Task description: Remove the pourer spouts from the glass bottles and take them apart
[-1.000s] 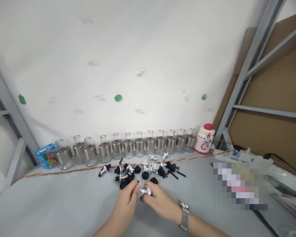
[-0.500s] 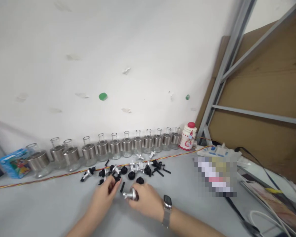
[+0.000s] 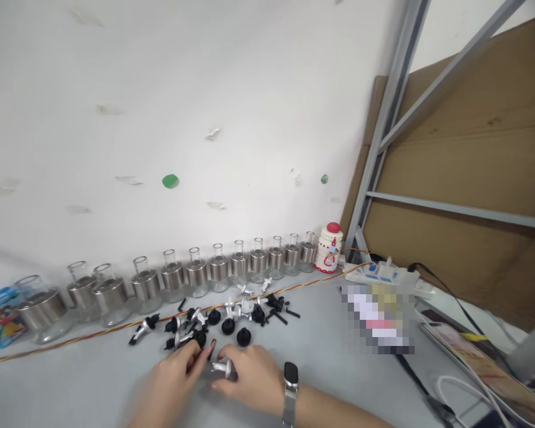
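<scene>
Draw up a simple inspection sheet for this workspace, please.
Surface: plain grey tabletop; clear glass bottles with silvery metal bands upright in a row.
Job's things: silver metal spouts and round black plastic-looking stoppers, scattered.
Clutter: blue printed box, white-and-red jar, pixelated patch.
Hands: left hand at thin black strip, grip unclear; right hand holding another silver spout.
Cables: red-and-yellow twisted cord crossing tabletop; black cable at right.
Surroundings: white wall, grey metal frame, brown cardboard.
</scene>
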`<state>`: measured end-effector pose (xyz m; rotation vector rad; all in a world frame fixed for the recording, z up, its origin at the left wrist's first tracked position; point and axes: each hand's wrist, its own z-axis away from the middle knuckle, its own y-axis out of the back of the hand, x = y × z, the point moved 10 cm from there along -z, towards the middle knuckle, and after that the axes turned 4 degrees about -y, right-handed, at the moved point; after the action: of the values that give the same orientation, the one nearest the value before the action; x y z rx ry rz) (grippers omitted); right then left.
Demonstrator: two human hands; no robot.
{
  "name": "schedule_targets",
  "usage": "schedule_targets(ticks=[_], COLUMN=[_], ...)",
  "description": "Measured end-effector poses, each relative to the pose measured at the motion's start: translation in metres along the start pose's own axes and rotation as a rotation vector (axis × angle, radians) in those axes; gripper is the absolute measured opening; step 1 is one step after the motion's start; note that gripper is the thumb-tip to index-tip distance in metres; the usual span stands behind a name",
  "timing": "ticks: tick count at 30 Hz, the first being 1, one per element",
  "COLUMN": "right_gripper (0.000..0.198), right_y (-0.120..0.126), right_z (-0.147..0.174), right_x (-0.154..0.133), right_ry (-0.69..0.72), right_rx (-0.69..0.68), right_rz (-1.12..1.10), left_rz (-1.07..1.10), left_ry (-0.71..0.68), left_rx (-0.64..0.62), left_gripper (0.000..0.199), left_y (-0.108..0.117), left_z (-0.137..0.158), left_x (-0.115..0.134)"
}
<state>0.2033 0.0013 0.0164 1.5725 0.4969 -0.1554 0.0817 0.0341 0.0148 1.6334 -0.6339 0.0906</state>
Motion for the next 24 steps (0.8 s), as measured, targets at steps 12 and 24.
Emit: schedule_targets(ticks=[12,24], right_gripper=[0.044,0.041], right_y=[-0.002,0.000], right_z=[0.001,0.004], right_x=[-0.001,-0.011], right_ry=[-0.002,0.087], right_rx=[-0.026,-0.035], right_rz=[0.035,0.087], left_rz=[0.129,0.066], left_ry=[-0.119,-0.091], left_rx=[0.138,0.128], left_gripper=[0.022,0.022], left_y=[0.010,0.014], left_z=[0.000,0.003], left_x=[0.003,0.010])
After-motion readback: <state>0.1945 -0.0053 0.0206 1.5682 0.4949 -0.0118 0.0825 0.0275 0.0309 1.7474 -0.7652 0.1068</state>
